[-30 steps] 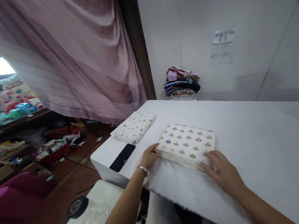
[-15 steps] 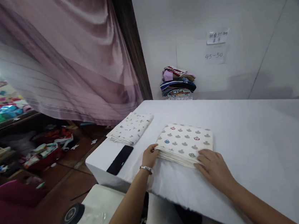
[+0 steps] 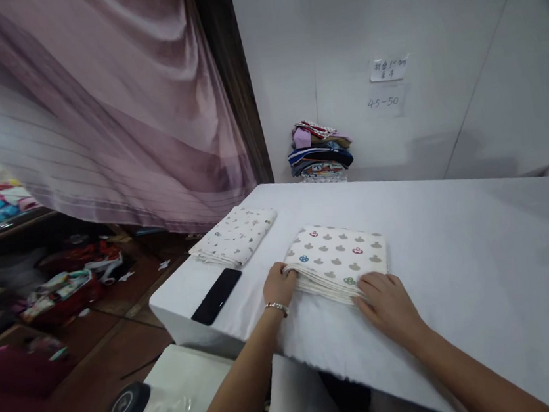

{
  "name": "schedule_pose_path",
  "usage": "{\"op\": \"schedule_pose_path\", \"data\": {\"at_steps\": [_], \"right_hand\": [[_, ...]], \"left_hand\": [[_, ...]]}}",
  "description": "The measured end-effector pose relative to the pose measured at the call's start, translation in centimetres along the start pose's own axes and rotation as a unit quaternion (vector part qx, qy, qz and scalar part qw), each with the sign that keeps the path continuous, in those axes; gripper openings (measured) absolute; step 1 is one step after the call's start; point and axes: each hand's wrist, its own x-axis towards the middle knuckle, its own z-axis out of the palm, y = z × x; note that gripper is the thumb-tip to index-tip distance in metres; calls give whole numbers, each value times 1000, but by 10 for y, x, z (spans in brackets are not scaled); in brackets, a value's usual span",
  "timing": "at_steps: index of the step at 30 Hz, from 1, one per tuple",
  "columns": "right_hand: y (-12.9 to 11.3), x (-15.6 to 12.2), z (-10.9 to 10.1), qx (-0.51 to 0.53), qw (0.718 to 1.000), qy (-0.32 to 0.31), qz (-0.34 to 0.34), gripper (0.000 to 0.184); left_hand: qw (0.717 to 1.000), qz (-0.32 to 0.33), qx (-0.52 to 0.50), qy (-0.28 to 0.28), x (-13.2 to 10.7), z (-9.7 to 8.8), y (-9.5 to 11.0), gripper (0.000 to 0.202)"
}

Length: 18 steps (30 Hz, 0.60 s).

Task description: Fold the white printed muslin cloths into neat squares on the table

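Note:
A folded white cloth [image 3: 336,252] with grey mushroom shapes and a few red, blue and green ones lies on the white-covered table [image 3: 462,244]. At its near left corner, my left hand [image 3: 280,287], with a bracelet on the wrist, grips the layered edge, which bulges up a little there. My right hand [image 3: 388,300] holds the near right corner, fingers on top and thumb at the front edge. To the left lies a second folded white cloth [image 3: 236,237] with a small print, apart from both hands.
A black phone [image 3: 217,296] lies near the table's left edge. Behind the table stands a stack of folded clothes [image 3: 320,151] against the wall. A pink curtain [image 3: 144,108] hangs at left. Below it, a pale surface [image 3: 176,382] carries a round black object [image 3: 127,406].
My left hand has shifted slightly right along the cloth's near edge, and the upper layers there now curve up. My right hand stays at its corner. The view has turned slightly right.

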Motion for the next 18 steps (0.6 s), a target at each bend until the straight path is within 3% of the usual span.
{"op": "schedule_pose_path", "data": {"at_steps": [11, 18], "right_hand": [[7, -2, 8, -13, 1000, -13, -3, 29], [-5, 4, 2, -16, 1000, -25, 6, 30]], "left_hand": [[999, 36, 27, 5, -1, 5, -7, 14], [998, 41, 46, -2, -1, 5, -7, 16]]}}
